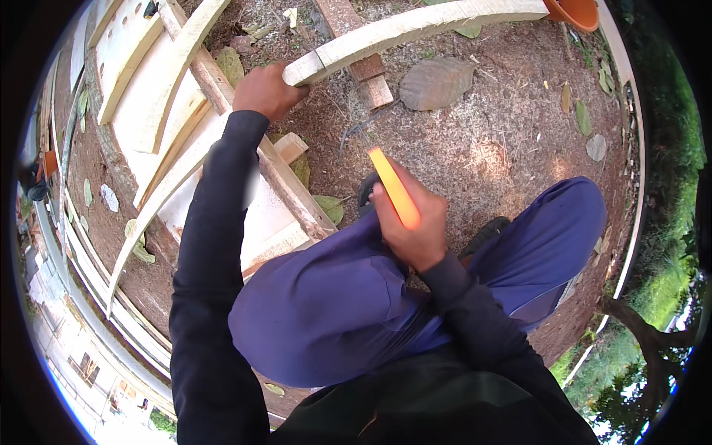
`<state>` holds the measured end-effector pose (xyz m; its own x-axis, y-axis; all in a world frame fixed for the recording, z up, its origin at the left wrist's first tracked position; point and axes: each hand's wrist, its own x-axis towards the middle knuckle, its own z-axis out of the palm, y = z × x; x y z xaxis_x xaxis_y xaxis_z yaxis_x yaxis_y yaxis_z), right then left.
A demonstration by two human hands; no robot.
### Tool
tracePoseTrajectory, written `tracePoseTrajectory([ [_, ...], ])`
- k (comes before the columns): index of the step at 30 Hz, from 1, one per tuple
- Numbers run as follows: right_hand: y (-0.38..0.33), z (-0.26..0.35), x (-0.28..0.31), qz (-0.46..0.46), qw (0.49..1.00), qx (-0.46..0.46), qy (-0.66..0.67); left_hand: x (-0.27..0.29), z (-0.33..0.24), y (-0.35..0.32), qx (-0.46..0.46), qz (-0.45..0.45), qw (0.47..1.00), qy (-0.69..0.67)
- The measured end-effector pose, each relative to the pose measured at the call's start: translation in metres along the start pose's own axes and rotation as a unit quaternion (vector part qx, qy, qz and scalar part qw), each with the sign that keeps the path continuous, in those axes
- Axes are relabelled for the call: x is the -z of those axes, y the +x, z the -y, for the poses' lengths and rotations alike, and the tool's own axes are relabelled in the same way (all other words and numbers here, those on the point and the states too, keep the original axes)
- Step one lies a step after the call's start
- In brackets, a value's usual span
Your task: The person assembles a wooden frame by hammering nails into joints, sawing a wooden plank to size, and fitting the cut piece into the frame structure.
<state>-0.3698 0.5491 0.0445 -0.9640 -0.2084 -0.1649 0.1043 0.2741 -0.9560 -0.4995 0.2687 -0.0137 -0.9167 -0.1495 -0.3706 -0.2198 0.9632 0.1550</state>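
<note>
My left hand [268, 90] is closed around the near end of a pale curved wooden piece [415, 28]. This piece arcs up and to the right, and a dark line crosses it close to my fingers. In front of my body, my right hand [417, 222] is wrapped round a long, flat orange-yellow bar [397, 189], possibly a tool handle. Its upper end slants up to the left, apart from the wood. The rest of it is hidden in my fist, so its exact kind cannot be made out.
A brown timber [348, 26] passes below the curved piece. More curved wooden strips [174, 74] rest on a pale board frame [278, 193] at left. An orange container [575, 13] is at upper right. A large dry leaf [436, 83] lies on sawdust-strewn ground.
</note>
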Motion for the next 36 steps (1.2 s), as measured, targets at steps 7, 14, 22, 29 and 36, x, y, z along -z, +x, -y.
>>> tracePoseTrajectory([
  [7,0.007,-0.001,-0.007,0.004,1.000,-0.009,-0.001,-0.004,0.011,0.001,-0.002,-0.001,1.000,-0.004],
  [14,0.085,0.022,-0.023,-0.024,0.998,0.043,-0.024,0.007,-0.011,0.006,0.002,0.001,1.000,0.011],
  [22,-0.054,0.012,0.041,0.009,0.998,0.027,-0.063,0.013,-0.004,-0.003,0.008,-0.006,1.000,0.011],
  [29,0.129,0.002,-0.043,-0.054,0.991,0.102,-0.065,-0.005,-0.016,0.007,-0.002,-0.012,1.000,0.017],
  [36,-0.068,0.013,0.045,0.014,1.000,0.004,0.024,-0.002,0.005,-0.006,-0.008,-0.026,1.000,0.008],
])
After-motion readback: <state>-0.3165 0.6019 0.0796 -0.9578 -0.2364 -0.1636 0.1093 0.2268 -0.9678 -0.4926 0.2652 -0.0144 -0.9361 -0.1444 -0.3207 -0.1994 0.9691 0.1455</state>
